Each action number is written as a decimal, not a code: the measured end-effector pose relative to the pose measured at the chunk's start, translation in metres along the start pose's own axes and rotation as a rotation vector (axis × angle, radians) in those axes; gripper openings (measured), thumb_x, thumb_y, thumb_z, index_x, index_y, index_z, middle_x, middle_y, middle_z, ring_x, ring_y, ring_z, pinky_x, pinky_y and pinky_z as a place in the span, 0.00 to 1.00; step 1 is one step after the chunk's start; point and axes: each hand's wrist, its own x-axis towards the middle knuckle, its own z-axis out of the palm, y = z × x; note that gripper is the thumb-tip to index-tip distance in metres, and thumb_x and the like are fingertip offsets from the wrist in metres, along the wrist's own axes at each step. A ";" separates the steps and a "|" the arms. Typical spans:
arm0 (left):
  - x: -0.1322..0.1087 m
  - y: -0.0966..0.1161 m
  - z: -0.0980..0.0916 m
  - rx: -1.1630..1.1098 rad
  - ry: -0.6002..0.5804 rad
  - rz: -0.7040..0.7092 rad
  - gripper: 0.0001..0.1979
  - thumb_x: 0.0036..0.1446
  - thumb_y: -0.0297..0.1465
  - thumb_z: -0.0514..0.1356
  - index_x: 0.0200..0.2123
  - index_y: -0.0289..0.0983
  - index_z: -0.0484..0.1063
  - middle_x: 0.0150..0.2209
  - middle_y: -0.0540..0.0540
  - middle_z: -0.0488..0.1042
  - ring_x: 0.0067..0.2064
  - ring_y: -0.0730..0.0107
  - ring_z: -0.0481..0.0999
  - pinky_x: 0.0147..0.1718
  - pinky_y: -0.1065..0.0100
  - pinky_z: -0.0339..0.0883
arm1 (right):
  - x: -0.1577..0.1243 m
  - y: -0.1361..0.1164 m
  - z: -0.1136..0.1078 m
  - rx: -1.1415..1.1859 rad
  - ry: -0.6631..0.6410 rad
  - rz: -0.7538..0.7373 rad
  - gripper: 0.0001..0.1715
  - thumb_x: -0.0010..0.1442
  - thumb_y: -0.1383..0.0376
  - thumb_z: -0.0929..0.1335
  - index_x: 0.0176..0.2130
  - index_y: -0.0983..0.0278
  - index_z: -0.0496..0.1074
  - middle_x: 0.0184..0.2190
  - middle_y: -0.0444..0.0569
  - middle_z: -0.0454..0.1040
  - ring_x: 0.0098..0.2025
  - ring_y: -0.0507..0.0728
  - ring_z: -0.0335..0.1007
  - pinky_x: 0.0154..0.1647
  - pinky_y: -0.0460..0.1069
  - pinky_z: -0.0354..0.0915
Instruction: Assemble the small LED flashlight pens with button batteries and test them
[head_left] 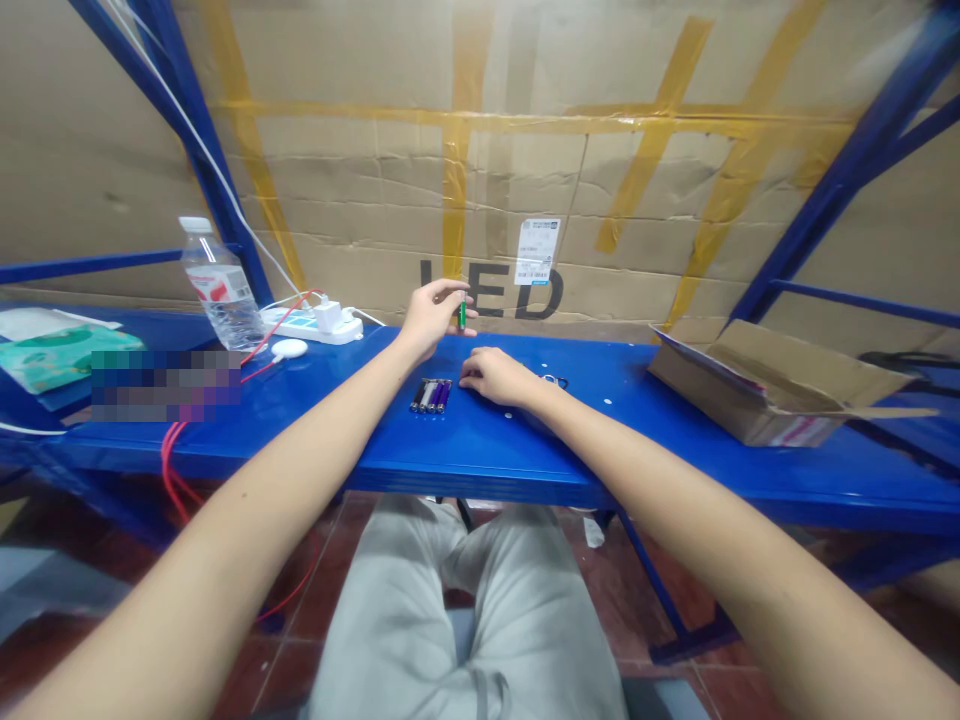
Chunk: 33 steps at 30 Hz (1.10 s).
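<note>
My left hand (435, 312) is raised a little above the blue shelf (480, 440), its fingers pinched on a small green lighter (463, 314) held upright. A row of several lighters (431, 395), dark, white and purple, lies side by side on the shelf just in front of that hand. My right hand (495, 376) rests on the shelf directly right of the row, fingers curled, its fingertips beside the nearest lighter. Whether it grips anything is hidden under the fingers.
A water bottle (217, 285) stands at the left, next to a white power strip (319, 324) with red and white cables. An open cardboard box (772, 385) sits at the right. A small metal piece (553, 380) lies beyond my right hand. Taped cardboard walls the back.
</note>
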 end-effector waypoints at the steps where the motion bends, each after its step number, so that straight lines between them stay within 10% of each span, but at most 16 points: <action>1: -0.001 -0.001 0.000 -0.011 -0.004 -0.003 0.12 0.60 0.36 0.63 0.44 0.36 0.71 0.42 0.43 0.76 0.37 0.67 0.81 0.32 0.60 0.81 | 0.000 0.000 0.000 0.019 -0.008 0.010 0.07 0.61 0.68 0.70 0.35 0.66 0.81 0.36 0.54 0.78 0.39 0.57 0.71 0.42 0.49 0.61; 13: -0.013 -0.006 0.015 0.056 -0.207 -0.069 0.09 0.55 0.28 0.67 0.40 0.32 0.75 0.37 0.40 0.80 0.36 0.69 0.78 0.30 0.68 0.73 | -0.028 0.044 -0.052 0.551 0.602 0.272 0.09 0.55 0.61 0.70 0.33 0.66 0.73 0.29 0.49 0.76 0.32 0.56 0.70 0.37 0.51 0.66; 33: -0.024 -0.008 0.026 0.386 -0.371 0.147 0.06 0.58 0.28 0.62 0.34 0.37 0.65 0.27 0.52 0.71 0.30 0.73 0.72 0.31 0.70 0.64 | -0.028 0.050 -0.043 0.487 0.452 0.103 0.09 0.56 0.61 0.70 0.32 0.66 0.73 0.25 0.46 0.73 0.29 0.53 0.67 0.34 0.50 0.63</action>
